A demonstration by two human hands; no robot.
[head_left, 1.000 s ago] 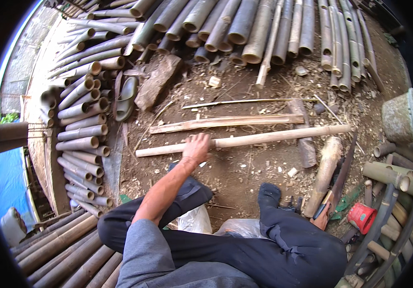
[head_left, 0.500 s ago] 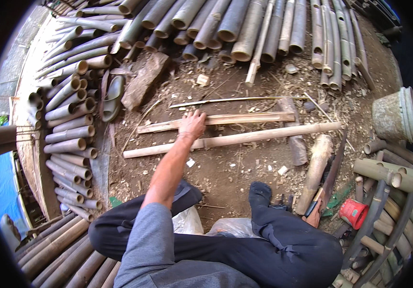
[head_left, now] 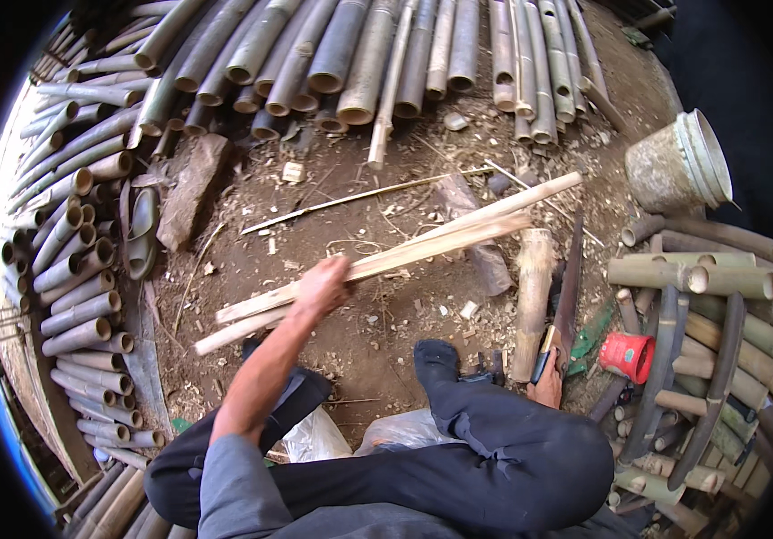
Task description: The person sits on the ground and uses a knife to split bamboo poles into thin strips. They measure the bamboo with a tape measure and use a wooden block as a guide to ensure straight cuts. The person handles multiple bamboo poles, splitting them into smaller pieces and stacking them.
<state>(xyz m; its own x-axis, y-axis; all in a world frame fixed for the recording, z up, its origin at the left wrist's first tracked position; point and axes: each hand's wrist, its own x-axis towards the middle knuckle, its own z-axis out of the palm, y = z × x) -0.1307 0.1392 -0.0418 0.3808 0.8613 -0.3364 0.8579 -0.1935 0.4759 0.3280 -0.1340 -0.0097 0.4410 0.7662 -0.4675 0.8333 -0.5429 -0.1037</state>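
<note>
Red tub [head_left: 615, 357] nr saw [head_left: 569, 310], contents unclr.

The one head view comes from the left of two fisheyes on the seated person's head, facing down and forward at the ground [head_left: 386, 364], upright and unmirrored. The legs [head_left: 516, 467] lie close along its lower part, poles [head_left: 341, 49] farther off along the top, the bucket [head_left: 660, 171] toward the right. Black rounds off the corners.
</note>
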